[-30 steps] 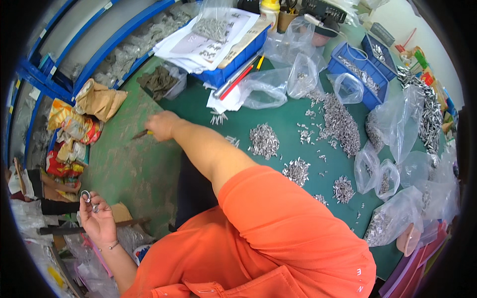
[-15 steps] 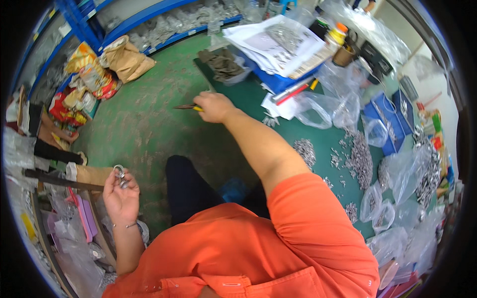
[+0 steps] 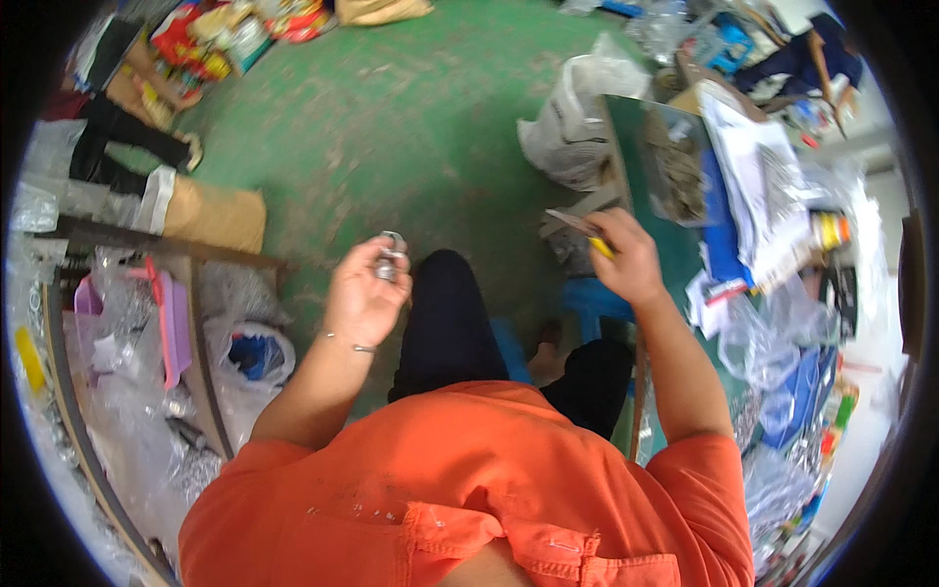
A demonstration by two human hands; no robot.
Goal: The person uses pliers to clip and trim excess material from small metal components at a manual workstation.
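My left hand (image 3: 360, 298), palm turned up, has its fingers curled around small shiny metal pieces (image 3: 389, 259), one of them looped like a ring. It hovers over the floor just left of my knee. My right hand (image 3: 631, 259) is closed on a yellow-handled tool (image 3: 593, 235) with a narrow, pointed metal end that points left; the fist hides the rest of it. This hand is beside the near left edge of the green-topped table (image 3: 636, 157). The two hands are well apart.
On the table are a clear plastic tub with brown cloth (image 3: 675, 166), papers (image 3: 758, 196) and plastic bags. A white sack (image 3: 577, 117) stands by its corner. To the left are a brown paper sack (image 3: 215, 208), a purple basket (image 3: 174, 328) and another person's legs (image 3: 127, 137).
My view has turned right and my body with it. The left hand has come up and inward with the metal pieces; the right hand has drawn back beside the table, still gripping the tool.
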